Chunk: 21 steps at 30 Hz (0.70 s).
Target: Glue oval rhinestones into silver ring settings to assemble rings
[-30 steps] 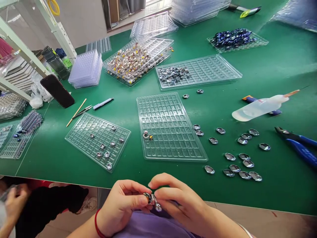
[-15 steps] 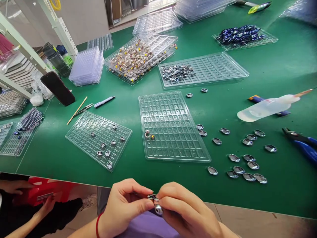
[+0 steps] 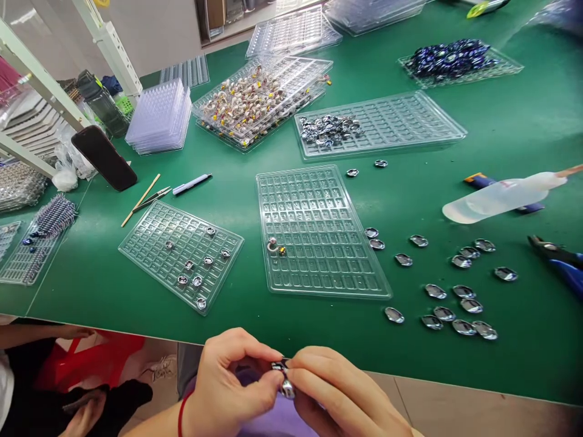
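Note:
At the table's near edge, my left hand (image 3: 234, 379) pinches a small shiny dark-silver piece (image 3: 277, 365) between thumb and index finger. My right hand (image 3: 339, 388) closes in from the other side, fingertips on the same work. Just below the pinch a rounded silver piece (image 3: 286, 388) shows between both hands; whether the two pieces are joined I cannot tell. Beyond my hands lies a clear compartment tray (image 3: 319, 230) with a small ring-shaped part (image 3: 272, 245) and a yellow-and-dark part (image 3: 282, 250). Several faceted silver pieces (image 3: 444, 314) lie loose to the right.
A smaller tray (image 3: 155, 243) with several round silver parts is at left, near tweezers (image 3: 157, 195), a stick and a pen (image 3: 192, 184). Filled trays stand behind. A squeeze bottle (image 3: 496, 200) and blue-handled pliers (image 3: 560, 261) lie right. Another person's hand (image 3: 86, 413) shows at lower left.
The view has shifted slightly. The rounded silver piece has turned and moved a little left between my fingers, and my right fingers lie straighter. The other person's hands have moved lower.

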Tool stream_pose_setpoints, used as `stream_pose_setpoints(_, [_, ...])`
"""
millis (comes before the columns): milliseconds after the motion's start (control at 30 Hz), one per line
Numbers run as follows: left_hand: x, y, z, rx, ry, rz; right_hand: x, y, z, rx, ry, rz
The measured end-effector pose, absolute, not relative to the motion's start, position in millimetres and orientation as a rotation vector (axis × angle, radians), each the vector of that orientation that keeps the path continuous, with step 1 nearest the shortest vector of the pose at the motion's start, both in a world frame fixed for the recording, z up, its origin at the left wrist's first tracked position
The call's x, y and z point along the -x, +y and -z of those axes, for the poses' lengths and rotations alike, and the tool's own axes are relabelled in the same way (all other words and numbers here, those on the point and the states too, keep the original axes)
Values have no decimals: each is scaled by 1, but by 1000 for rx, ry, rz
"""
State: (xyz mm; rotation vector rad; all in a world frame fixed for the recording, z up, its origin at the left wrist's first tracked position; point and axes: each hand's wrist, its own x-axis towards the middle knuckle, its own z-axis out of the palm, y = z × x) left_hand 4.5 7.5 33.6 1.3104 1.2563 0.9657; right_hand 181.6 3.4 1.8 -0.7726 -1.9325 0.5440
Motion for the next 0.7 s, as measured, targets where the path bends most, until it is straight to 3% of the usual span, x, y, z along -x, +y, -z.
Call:
stream_pose_setpoints(400, [0,12,-32,-1476,1223,-1016,-182,8,-4,724,-1980,-559])
stream_pose_setpoints(700, [0,24,-22,-1585,1084,-953,-189,18,-1,718,-2040,-384])
